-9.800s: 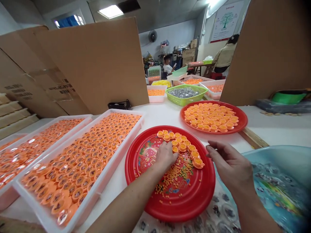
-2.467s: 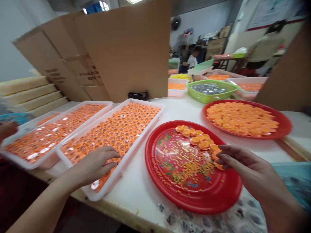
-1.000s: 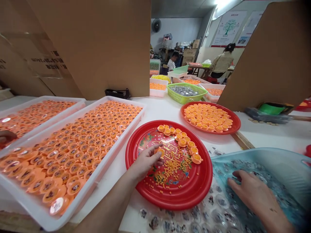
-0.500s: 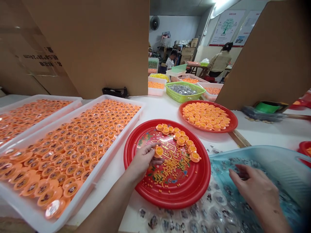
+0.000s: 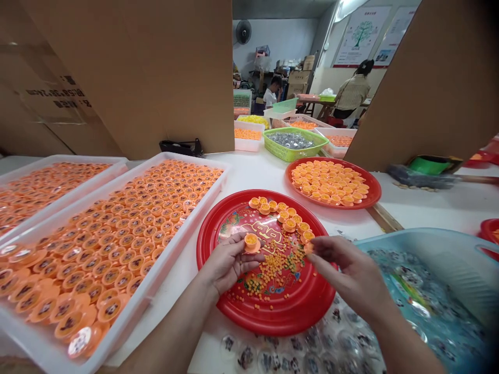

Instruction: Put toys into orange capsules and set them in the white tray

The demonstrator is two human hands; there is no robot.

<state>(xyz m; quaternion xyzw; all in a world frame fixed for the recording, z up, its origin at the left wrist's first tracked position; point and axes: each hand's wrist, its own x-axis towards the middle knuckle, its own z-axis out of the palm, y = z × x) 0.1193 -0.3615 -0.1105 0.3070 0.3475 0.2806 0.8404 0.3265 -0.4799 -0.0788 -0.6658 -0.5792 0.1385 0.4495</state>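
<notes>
In my left hand (image 5: 228, 265) is a small orange toy cup (image 5: 251, 242) with a saucer-like rim and yellow filling, pinched between thumb and fingers above the red tray (image 5: 268, 324). My right hand (image 5: 346, 265) reaches over the tray's right side, its thumb and fingertips closed on another orange cup at the end of a curved row of orange cups (image 5: 289, 225). Whether a clear piece is also in those fingers I cannot tell. Loose yellow-orange beads (image 5: 273, 267) lie scattered across the tray's printed middle.
At left stand white trays (image 5: 156, 291) of orange cups with printed tops. A red plate (image 5: 374, 200) of filled cups sits behind. To the right is a blue basket (image 5: 390, 236) of clear printed discs; more discs (image 5: 312, 361) lie in front. Cardboard panels (image 5: 175, 72) flank the table.
My right hand has moved left from the blue basket to the end cup of the row on the tray. The cup in my left hand has turned slightly.
</notes>
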